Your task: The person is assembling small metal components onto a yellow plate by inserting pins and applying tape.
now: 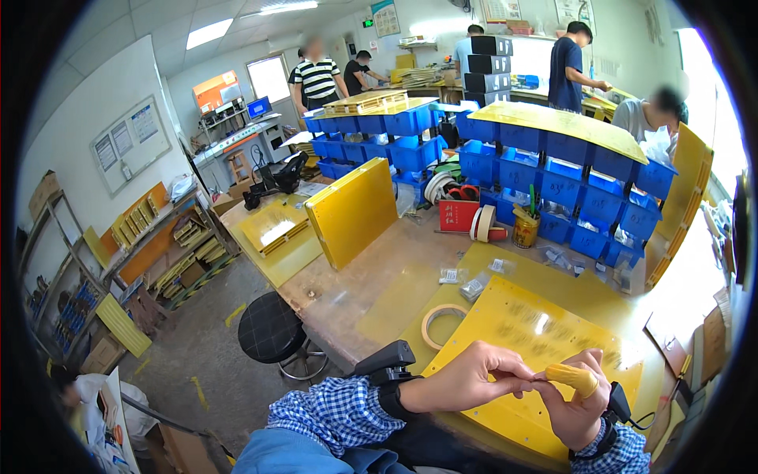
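Observation:
My left hand [472, 378] and my right hand [580, 399] meet fingertip to fingertip above a yellow drilled panel [545, 320]. Both are closed in a pinch. Whatever lies between the fingertips is too small to make out. A yellow finger cot [570, 378] covers one finger of the right hand. Just beyond the left hand, a roll of tan tape [427, 325] lies flat, partly beside the panel's edge. Small clear bags of parts [474, 287] rest past the panel's far edge.
Blue parts bins [545, 186] stand stacked at the back, near a yellow can of tools [525, 227] and a red box [459, 216]. A thick yellow panel [353, 212] stands upright at left. A black stool [272, 328] sits beside the table. Several people work farther back.

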The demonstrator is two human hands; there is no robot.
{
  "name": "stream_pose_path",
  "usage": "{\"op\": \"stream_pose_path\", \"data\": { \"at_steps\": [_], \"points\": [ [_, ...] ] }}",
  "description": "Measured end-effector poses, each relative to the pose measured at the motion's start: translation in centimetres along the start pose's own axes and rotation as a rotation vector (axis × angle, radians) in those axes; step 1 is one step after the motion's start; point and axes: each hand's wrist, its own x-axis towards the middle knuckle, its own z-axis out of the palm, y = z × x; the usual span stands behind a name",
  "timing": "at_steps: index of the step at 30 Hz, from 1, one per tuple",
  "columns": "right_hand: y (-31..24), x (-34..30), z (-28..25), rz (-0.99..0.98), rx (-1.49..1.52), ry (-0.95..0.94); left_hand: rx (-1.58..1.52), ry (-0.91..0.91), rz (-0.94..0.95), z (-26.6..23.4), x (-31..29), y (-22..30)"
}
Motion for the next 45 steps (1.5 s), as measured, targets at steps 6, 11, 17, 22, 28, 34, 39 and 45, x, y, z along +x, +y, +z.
{"op": "stream_pose_path", "data": {
  "at_steps": [6,11,17,22,28,34,39,45],
  "points": [
    [0.3,0.8,-0.3,-0.099,-0.026,-0.006,-0.010,-0.013,-0.032,0.1,0.9,0.3],
    [0.4,0.0,0.2,0.083,0.085,0.038,-0.003,0.002,0.111,0.0,1.8,-0.5],
    [0.6,0.7,-0.1,0.046,0.052,0.010,0.070,-0.076,0.025,-0.6,2.4,-0.3],
    [1.0,0.3,0.3,0.127,0.087,0.008,0.049,-0.123,0.031,-1.3,2.9,-0.7],
    [0.8,-0.2,0.8,0.388,0.393,0.143,-0.348,-0.205,-0.130,-2.0,3.6,-1.6],
    [1.4,0.8,0.4,0.229,0.136,-0.018,-0.296,-0.286,-0.231,-3.0,4.6,-1.4],
    [2.1,1.7,0.2,0.189,0.172,-0.088,0.353,-0.291,0.167,-6.7,6.2,-0.4],
    [3.4,1.2,1.9,-0.163,0.051,-0.432,1.186,-0.086,0.269,-13.1,9.5,0.7]
  ]
}}
